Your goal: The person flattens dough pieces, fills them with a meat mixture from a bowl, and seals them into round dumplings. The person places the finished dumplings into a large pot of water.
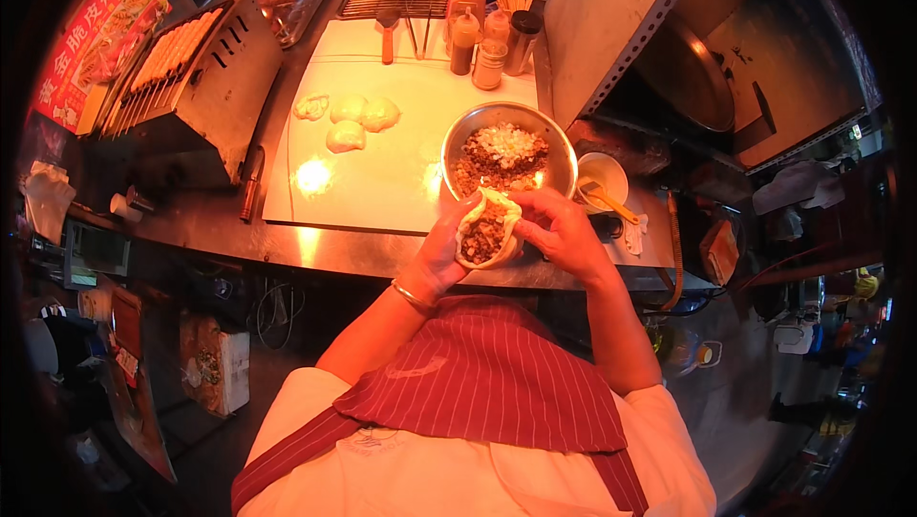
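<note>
My left hand [438, 248] cups a round of dough [517, 214] with a minced filling [484, 237] exposed in its middle. At the opposite side, my right hand [562, 230] pinches the dough's rim between thumb and fingers. The dough is gathered upward around the filling and still gapes at the top. Just beyond my hands stands a steel bowl [454, 131] of brown mince topped with a pale chopped ingredient [506, 144]. Several smooth dough pieces [347, 137] and a wrinkled one [311, 106] lie on the white board [387, 194].
A knife [252, 184] rests left of the board, near a grill with skewered sausages [175, 47]. Squeeze bottles and jars [489, 64] stand at the back right, by tongs [417, 33] and a scraper [387, 37]. A white tub [609, 171] holds a yellow-handled tool [617, 209].
</note>
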A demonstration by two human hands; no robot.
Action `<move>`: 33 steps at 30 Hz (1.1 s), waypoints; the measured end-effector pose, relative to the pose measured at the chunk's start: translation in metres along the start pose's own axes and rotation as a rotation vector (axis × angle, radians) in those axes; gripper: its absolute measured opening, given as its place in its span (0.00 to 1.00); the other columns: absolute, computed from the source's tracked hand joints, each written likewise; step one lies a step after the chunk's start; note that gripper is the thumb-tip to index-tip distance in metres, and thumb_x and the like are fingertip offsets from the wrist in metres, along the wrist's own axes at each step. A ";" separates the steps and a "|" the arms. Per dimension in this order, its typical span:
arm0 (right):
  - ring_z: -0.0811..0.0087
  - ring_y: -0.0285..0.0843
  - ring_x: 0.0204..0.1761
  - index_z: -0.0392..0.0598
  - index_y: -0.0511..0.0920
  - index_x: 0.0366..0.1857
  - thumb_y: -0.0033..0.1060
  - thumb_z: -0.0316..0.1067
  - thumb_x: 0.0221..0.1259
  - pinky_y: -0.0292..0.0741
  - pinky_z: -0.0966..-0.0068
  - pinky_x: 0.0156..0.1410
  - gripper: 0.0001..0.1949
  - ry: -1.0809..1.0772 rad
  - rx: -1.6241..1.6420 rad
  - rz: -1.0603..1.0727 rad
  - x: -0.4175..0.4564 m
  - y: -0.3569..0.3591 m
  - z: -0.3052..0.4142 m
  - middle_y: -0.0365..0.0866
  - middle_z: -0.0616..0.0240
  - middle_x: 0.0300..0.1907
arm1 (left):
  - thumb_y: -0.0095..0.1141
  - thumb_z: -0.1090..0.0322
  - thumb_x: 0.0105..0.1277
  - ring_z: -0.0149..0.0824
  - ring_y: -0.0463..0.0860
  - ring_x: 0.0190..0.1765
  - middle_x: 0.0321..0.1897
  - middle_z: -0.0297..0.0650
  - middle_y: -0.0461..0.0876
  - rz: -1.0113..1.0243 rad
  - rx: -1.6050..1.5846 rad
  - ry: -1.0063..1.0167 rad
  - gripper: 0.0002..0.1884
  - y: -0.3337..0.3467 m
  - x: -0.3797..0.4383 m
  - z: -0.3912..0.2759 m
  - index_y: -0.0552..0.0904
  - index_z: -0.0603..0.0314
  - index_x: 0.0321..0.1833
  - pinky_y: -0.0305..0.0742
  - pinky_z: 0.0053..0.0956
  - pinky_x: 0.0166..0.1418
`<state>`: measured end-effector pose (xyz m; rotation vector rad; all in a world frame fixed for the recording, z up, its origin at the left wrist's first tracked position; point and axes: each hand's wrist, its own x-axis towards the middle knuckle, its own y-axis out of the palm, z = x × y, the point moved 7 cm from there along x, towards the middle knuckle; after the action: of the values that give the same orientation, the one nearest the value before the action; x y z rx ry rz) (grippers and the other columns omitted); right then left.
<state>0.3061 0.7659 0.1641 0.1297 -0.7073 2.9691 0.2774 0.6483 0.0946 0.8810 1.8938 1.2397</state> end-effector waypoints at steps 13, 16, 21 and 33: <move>0.71 0.79 0.32 0.38 0.82 0.39 0.62 0.25 0.58 0.74 0.76 0.38 0.06 -0.086 -0.174 -0.171 -0.010 0.003 0.013 0.80 0.60 0.31 | 0.42 0.54 0.77 0.36 0.85 0.48 0.48 0.43 0.83 -0.162 0.180 0.137 0.20 -0.036 0.011 -0.004 0.76 0.64 0.56 0.81 0.30 0.55; 0.78 0.77 0.33 0.37 0.80 0.37 0.62 0.25 0.60 0.74 0.80 0.39 0.05 -0.035 -0.094 -0.198 -0.013 0.005 0.001 0.79 0.65 0.32 | 0.40 0.52 0.78 0.37 0.85 0.48 0.49 0.44 0.83 -0.260 0.250 0.280 0.22 -0.044 0.012 -0.011 0.76 0.64 0.57 0.81 0.30 0.55; 0.77 0.77 0.32 0.38 0.79 0.38 0.62 0.25 0.61 0.73 0.80 0.38 0.05 -0.009 -0.107 -0.261 -0.013 0.007 -0.005 0.78 0.64 0.32 | 0.39 0.46 0.76 0.35 0.84 0.51 0.50 0.43 0.82 -0.258 0.111 0.264 0.26 -0.033 0.009 -0.016 0.73 0.63 0.60 0.81 0.30 0.55; 0.62 0.79 0.40 0.41 0.80 0.47 0.63 0.23 0.53 0.76 0.70 0.45 0.15 -0.299 -0.291 -0.218 0.011 0.004 0.023 0.79 0.60 0.39 | 0.35 0.41 0.76 0.38 0.85 0.50 0.51 0.43 0.82 -0.021 0.069 0.145 0.31 -0.017 0.013 -0.022 0.73 0.64 0.60 0.83 0.33 0.53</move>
<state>0.2967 0.7531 0.1839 0.5954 -1.0725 2.6310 0.2494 0.6432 0.0832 0.8232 2.0663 1.2619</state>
